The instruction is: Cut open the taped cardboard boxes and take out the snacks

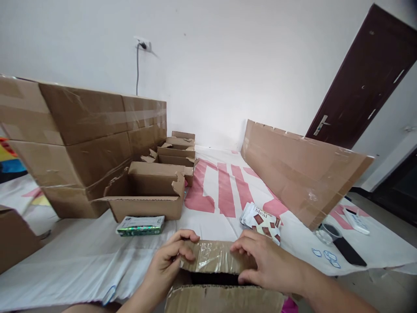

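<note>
A cardboard box [224, 300] stands at the near edge, its top partly open with a dark gap between the flaps. Clear tape shines on its far flap. My left hand [166, 263] has its fingers curled over the left end of that flap. At the flap's right end, my right hand [272, 263] grips with fingers on top and the thumb near the gap. What lies inside the box is too dark to see. Just beyond my right hand are white packets [262, 219] with a brown pattern. A green, shiny small box [140, 226] lies beyond my left hand.
Open cardboard boxes [146, 206] run in a row toward the wall, beside a taped stack of cartons [94, 113]. A cardboard panel [299, 169] stands at right. Near it are a black phone-like slab [350, 252] and a clear round container [327, 233]. White cloth [81, 256] covers the table.
</note>
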`<state>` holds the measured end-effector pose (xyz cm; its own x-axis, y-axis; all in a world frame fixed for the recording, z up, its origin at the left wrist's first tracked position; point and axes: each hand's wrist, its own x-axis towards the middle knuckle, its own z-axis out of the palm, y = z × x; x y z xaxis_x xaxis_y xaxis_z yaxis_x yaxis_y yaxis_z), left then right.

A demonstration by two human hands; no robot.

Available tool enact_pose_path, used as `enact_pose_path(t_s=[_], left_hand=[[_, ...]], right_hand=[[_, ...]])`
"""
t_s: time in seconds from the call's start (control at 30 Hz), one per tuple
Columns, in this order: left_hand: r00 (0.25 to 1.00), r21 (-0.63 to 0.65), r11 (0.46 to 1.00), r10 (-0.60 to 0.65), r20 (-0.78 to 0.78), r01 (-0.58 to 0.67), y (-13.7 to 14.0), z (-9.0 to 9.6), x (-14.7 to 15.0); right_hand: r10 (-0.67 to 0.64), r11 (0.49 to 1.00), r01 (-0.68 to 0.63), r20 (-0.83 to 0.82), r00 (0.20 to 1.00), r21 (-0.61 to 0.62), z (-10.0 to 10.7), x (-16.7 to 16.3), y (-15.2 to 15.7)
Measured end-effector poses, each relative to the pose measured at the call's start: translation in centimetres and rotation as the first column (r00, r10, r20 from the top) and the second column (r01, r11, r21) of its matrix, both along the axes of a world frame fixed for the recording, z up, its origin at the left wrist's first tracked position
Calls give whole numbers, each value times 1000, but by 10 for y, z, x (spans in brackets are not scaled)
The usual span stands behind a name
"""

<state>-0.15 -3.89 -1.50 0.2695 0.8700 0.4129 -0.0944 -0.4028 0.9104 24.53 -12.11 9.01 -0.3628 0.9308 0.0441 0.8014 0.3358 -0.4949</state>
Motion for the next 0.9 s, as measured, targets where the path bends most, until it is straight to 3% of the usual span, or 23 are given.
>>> enact_pose_path(t_s=[0.4, 0.57, 0.7, 0.9], left_hand=[[998, 9, 1000, -18, -55, 19, 3, 0, -6], [998, -36, 998, 50, -39, -51, 4, 6, -4], [992, -56, 991, 117, -42, -119, 8, 9, -4], [992, -63, 990, 122, -24, -124, 11, 7, -2]], right_hand=[[21, 998, -23, 49, 999, 52, -9, -14, 10], [36, 997, -41, 70, 997, 64, 0, -3, 9], [-21, 998, 20, 8, 1000, 63, 5, 13, 13], [-52, 994, 57, -52, 997, 93, -1, 28, 15]])
